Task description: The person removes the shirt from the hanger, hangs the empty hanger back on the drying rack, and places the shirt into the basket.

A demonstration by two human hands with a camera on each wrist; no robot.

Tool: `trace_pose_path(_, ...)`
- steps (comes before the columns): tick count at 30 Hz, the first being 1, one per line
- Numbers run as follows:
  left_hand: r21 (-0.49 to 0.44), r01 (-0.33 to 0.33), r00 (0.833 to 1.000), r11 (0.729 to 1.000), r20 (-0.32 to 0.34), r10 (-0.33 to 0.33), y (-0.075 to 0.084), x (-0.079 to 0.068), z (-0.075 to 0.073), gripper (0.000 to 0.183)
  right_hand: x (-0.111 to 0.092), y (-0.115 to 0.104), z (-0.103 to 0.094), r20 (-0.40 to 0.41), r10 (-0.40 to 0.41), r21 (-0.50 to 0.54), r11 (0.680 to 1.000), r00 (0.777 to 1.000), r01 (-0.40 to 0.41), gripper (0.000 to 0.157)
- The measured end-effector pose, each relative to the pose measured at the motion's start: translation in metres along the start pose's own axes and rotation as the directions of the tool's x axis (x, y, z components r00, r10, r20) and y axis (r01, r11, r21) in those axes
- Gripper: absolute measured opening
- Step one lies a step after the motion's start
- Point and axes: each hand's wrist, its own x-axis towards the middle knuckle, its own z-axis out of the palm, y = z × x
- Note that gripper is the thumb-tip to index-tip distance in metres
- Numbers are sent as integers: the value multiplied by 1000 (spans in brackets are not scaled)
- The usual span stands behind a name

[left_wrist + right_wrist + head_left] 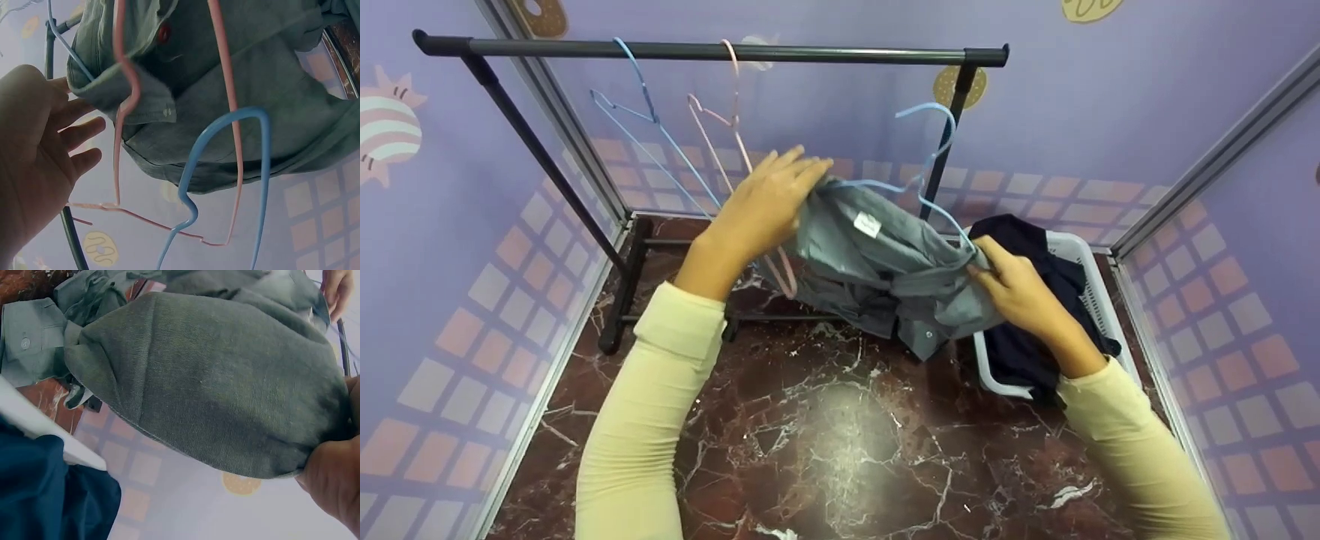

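Observation:
A grey-green button shirt (885,255) with a white neck label hangs between the hands. Inside its neck sits a light blue hanger (934,150), its hook upright and off the rail. The right hand (1012,285) pinches the shirt's right shoulder by that hanger's end; in the right wrist view, cloth bunches at the thumb (332,478). At the other shoulder, the left hand (765,199) touches the cloth with fairly straight fingers; the left wrist view shows its fingers (81,135) loose beside the shirt (253,101). The hanger's far end is covered by cloth.
A black clothes rail (735,51) carries a blue hanger (649,97) and a pink hanger (735,112), close to the left forearm. Behind the right hand stands a white basket (1076,247) with dark navy clothing (1020,352). Patterned walls enclose the marbled floor (825,450).

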Motion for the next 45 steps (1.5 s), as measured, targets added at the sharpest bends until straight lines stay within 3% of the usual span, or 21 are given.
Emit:
trace_pose_path(9, -4, -39, 998, 999, 53, 39, 19, -26, 10, 70, -25, 13, -9, 70, 12, 33, 999, 997, -14, 15)
trace_pose_path(13, -63, -57, 996, 996, 66, 61, 24, -36, 20, 65, -35, 22, -10, 85, -10, 59, 998, 996, 5, 14)
trace_pose_path(18, -166, -49, 996, 985, 59, 60, 25, -50, 43, 58, -44, 34, -7, 109, -48, 94, 995, 993, 38, 17)
trace_pose_path(24, -208, 26, 998, 978, 65, -13, 26, -68, 77, 50, -52, 45, 2, 154, -49, 90, 995, 987, 35, 19)
trace_pose_path(31, -168, -45, 997, 985, -73, 33, 27, -84, 105, 44, -59, 55, 13, 145, -83, 40, 996, 986, 78, 18)
trace_pose_path(39, -247, -111, 971, 963, -232, 53, 24, -109, 131, 30, -65, 61, 21, 94, -180, 21, 984, 979, 179, 30)
trace_pose_path(45, -253, -119, 955, 960, -292, 41, 24, -119, 150, 27, -69, 63, 27, 107, -211, 14, 977, 972, 211, 22)
